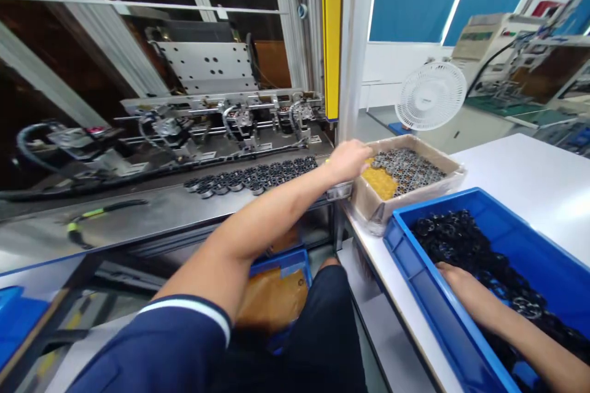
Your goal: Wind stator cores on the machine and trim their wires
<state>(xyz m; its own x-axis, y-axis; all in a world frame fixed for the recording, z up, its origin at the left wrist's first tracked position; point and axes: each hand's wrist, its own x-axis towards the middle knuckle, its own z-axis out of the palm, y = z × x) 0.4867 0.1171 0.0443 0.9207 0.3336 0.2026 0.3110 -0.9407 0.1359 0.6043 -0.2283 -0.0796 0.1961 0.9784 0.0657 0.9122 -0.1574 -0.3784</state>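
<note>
I see a few ways this could go wrong. The brown, plastic-lined box (369,212) sits close to the left edge of the white table (511,163), so a hard bump from the left hand (349,161) could tip it and spill its small grey round parts (415,169). The bare left forearm (276,215) crosses in front of the black and silver round parts (262,177) on the shiny metal shelf (170,212). I think a wide swing could knock some off. In the blue plastic bin (417,273), the black ring-like parts (454,233) lie in a messy heap, so a quick grab could bring up two stuck together.

Now the hands. The left arm stretches from the near left toward the far right, nearly straight. Its hand is at the box's left side, palm down, fingers bent. I can't tell if it pinches anything, as the fingertips are hidden. The right arm comes in from the near right, and the right hand (461,282) dips inside the bin's left wall, by the black heap. I can't tell if it grips a part or just touches the heap.
</note>
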